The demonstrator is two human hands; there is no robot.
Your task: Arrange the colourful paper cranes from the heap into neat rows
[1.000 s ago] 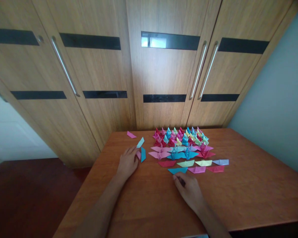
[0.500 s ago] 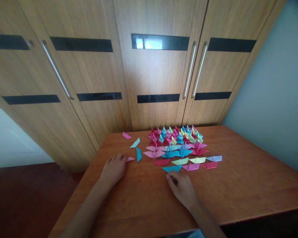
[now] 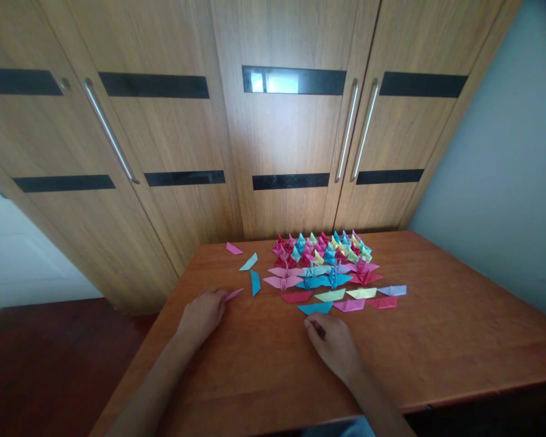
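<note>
My left hand (image 3: 202,312) rests on the wooden table (image 3: 437,340) with its fingertips pinched on a small pink folded paper (image 3: 233,295). That paper lies just left of a blue folded piece (image 3: 255,283). My right hand (image 3: 332,345) lies knuckles up with its fingers curled in, a little in front of a blue folded paper boat shape (image 3: 315,308). Nothing shows in that hand. Beyond it lie rows of flat folded pieces (image 3: 364,294) and a block of several small paper cranes (image 3: 323,255) in pink, red, blue and yellow.
A light blue piece (image 3: 248,262) and a pink piece (image 3: 233,248) lie loose at the table's far left. Wooden wardrobe doors (image 3: 291,133) with metal handles stand right behind the table. A pale wall (image 3: 509,200) is on the right, dark floor (image 3: 50,364) on the left.
My left hand has slid back and to the left, drawing the pink folded paper away from the blue piece. My right hand has stayed in place.
</note>
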